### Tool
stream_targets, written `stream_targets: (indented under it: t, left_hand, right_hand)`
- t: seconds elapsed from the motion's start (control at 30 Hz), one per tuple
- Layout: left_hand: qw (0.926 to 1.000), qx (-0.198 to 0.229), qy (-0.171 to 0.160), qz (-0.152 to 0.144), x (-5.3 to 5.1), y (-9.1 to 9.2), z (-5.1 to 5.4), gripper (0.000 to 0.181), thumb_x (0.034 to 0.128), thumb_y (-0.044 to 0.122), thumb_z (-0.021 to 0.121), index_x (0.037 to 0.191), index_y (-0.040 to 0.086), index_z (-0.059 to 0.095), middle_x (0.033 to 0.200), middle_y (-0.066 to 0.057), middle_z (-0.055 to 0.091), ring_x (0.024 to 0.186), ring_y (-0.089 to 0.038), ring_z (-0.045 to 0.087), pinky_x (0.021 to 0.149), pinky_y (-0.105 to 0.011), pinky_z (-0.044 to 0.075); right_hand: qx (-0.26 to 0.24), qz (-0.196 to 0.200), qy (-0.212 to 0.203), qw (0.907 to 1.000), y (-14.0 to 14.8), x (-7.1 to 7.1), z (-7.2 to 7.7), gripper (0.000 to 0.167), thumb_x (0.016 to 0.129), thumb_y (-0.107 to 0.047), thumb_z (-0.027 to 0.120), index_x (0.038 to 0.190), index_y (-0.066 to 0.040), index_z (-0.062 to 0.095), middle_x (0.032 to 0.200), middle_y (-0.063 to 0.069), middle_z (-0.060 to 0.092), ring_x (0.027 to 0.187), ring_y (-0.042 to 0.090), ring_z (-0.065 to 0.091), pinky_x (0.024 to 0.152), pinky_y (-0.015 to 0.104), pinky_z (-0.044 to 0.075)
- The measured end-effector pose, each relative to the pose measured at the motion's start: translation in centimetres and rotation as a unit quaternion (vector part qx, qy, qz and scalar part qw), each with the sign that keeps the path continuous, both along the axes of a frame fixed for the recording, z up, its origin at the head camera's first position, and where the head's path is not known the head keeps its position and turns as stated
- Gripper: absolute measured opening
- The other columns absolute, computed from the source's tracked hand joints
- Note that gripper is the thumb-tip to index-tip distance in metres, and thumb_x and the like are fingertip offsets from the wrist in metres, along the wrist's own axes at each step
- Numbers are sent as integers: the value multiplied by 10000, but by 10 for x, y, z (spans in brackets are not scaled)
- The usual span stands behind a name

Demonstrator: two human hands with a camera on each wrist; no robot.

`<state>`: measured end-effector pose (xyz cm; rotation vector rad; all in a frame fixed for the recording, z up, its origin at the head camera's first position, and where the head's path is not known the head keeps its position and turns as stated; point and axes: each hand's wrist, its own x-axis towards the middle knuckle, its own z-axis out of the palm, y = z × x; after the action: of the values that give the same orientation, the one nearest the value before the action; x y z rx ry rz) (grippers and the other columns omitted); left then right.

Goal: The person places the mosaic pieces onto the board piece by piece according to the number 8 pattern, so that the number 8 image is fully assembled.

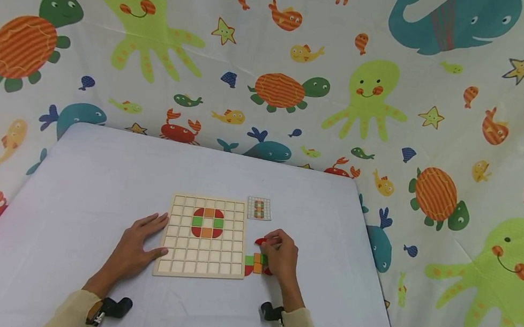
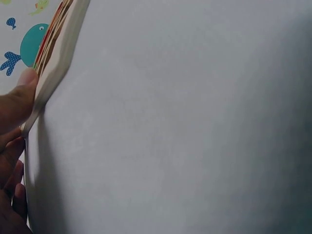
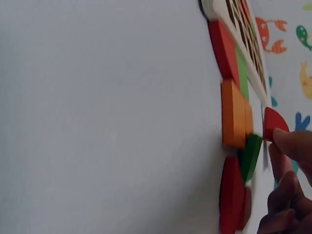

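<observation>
A wooden grid board (image 1: 201,270) lies on the table. In its upper middle, red rounded corner pieces (image 1: 198,212), orange squares (image 1: 209,212) and green squares (image 1: 197,221) form a ring around a bare cell. My left hand (image 1: 133,243) rests on the board's left edge, fingers spread, thumb (image 2: 23,90) touching the rim. Right of the board, my right hand (image 1: 284,255) pinches a red quarter-round piece (image 3: 274,125) between thumb and finger, above the loose pieces. Those are orange blocks (image 3: 234,114), green blocks (image 3: 250,157) and red pieces (image 3: 231,195), partly hidden by that hand in the head view.
A small pattern card (image 1: 259,209) with a coloured grid drawing lies beside the board's upper right corner. White cloth covers the table (image 1: 110,178). Behind and at the sides hangs a curtain (image 1: 257,39) printed with sea animals.
</observation>
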<state>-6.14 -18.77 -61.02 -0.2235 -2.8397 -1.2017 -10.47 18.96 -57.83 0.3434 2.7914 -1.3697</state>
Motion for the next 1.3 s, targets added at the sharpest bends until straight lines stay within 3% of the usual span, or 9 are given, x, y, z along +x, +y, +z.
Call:
stream_targets:
  t: [0.33,0.57,0.97,1.3]
  left_hand:
    - [10000,45,80,-4,1,0,-1,862,831,216,904,1573,50,498,1620,-232,496,1501,-515,374,1135,-767,313]
    - [10000,30,71,1,0,1,-1,858,830,190,906,1574,54,500,1631,-213,491,1510,-508,365,1137,-771,302]
    - [10000,6,-37,-8,0,1,1,854,836,178,904,1574,45,496,1637,-207,485,1524,-502,355,1153,-762,293]
    - [10000,-7,5,-31,0,0,-1,856,831,175,910,1572,46,501,1634,-197,494,1521,-492,365,1149,-764,303]
  right_hand:
    - [-321,747,288,9963,-39,0,7,133,913,-87,817,973,-185,749,851,-19,735,706,128,568,601,248,464]
    - [-435,989,188,9940,-66,2,9,114,921,-145,827,972,-229,770,849,-53,727,717,107,566,606,233,479]
    - [-722,1461,96,9866,-109,4,7,125,899,-119,849,951,-217,792,807,-90,730,697,61,585,582,213,461]
    - [-183,1650,77,9861,-133,4,1,99,900,-141,849,913,-217,787,735,-133,714,690,-4,592,605,223,441]
